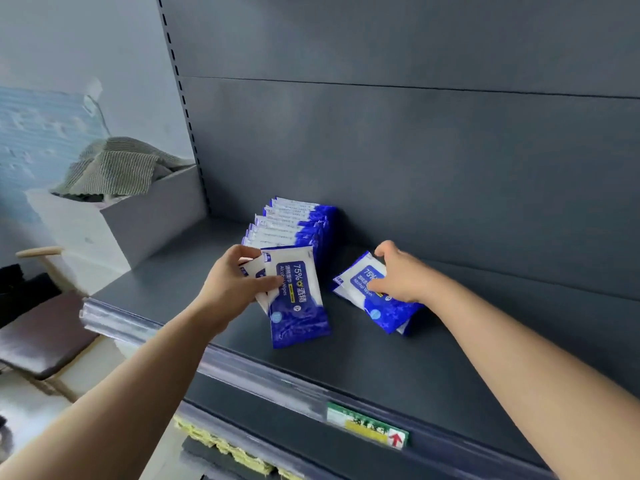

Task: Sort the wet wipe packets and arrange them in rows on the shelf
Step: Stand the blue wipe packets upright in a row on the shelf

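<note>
A dark grey metal shelf (381, 358) with a matching back panel carries a row of blue-and-white wet wipe packets (294, 223) standing on edge against the back. The left hand (235, 285) pinches two loose packets (298, 306) in front of the row. The right hand (405, 275) grips a small flat pile of packets (388, 313) just beside. A green-and-yellow price label (367, 424) sits on the front strip. To the left, a white box (138, 230) holds striped cloth (117, 168).

Striped cloth (114, 168) fills a white box (78, 230); perhaps a chair (45, 327) below.
</note>
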The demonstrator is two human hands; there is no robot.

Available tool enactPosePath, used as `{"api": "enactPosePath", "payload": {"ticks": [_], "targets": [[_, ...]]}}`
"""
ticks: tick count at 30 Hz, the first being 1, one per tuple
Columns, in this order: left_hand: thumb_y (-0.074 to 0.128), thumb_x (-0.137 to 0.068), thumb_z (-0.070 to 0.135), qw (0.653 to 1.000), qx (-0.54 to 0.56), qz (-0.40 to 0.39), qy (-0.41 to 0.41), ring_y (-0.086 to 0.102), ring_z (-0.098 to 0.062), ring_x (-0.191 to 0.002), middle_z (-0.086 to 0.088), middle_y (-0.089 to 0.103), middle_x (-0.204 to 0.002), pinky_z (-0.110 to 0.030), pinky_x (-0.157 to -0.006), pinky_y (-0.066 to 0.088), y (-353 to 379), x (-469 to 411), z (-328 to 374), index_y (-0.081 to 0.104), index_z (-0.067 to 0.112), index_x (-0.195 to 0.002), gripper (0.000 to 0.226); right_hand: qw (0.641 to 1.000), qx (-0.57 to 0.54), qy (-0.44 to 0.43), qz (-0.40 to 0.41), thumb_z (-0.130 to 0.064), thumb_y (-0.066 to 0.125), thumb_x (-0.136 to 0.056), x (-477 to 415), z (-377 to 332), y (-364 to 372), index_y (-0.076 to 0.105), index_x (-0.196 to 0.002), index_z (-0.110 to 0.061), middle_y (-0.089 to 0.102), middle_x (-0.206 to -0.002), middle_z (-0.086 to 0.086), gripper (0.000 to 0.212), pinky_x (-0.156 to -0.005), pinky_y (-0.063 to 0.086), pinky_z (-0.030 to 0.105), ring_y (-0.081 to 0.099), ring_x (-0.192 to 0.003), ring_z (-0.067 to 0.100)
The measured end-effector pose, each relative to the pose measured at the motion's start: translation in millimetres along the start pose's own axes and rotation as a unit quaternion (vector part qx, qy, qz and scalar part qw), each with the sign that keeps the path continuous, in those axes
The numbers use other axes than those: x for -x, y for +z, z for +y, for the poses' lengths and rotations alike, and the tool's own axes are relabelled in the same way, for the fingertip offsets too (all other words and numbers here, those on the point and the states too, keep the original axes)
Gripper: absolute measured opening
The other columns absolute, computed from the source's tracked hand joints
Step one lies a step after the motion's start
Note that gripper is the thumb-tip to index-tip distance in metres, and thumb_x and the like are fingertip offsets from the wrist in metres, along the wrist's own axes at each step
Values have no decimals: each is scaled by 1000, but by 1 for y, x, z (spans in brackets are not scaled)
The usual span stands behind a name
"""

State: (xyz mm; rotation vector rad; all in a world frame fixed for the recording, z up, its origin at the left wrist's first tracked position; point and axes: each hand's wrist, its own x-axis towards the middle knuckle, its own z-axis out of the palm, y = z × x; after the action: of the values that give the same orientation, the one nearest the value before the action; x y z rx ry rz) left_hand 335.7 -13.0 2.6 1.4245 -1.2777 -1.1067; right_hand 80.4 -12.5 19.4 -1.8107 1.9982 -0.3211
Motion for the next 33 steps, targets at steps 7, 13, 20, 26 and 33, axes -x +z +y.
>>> {"api": "enactPosePath", "payload": {"ticks": [7,13,20,26,33], "targets": [[80,-71,15,996,-1,-72,49,67,-6,-78,7,66,-95,-22,-55,56,-16,-22,-17,53,19,-96,37,993,-66,-59,83,-34,71,-82,15,-36,29,49,-131,-24,54,-126,1,55,-93,42,26,53,-113,15],[69,-83,16,985,60,-152,48,69,-13,-85,2,67,-103,-29,-58,59,-28,-31,-24,53,16,-102,25,987,-152,-23,36,-32,80,-75,18,-78,61,61,-86,-21,64,-66,-11,25,-54,39,21,56,-56,1],[52,-96,6,973,101,-206,-14,70,-23,-91,-8,69,-112,-38,-68,61,-62,-49,-26,56,11,-118,23,978,-169,1,125,-15,70,-83,3,-69,37,60,-84,-15,60,-68,-4,10,-57,40,25,51,-58,11],[45,-98,6,972,118,-196,-50,67,-29,-91,-15,64,-111,-41,-67,61,-66,-51,-21,54,11,-104,13,980,-153,-34,125,-9,70,-81,-1,-75,30,61,-81,-16,59,-70,-7,11,-64,44,25,51,-62,8],[82,-67,29,980,-81,-172,59,69,-12,-82,6,65,-102,-16,-52,53,-61,-52,-24,46,16,-109,57,979,-163,-85,87,-17,77,-77,-5,-98,46,68,-83,-19,67,-80,-7,11,-74,51,27,61,-73,9]]}}
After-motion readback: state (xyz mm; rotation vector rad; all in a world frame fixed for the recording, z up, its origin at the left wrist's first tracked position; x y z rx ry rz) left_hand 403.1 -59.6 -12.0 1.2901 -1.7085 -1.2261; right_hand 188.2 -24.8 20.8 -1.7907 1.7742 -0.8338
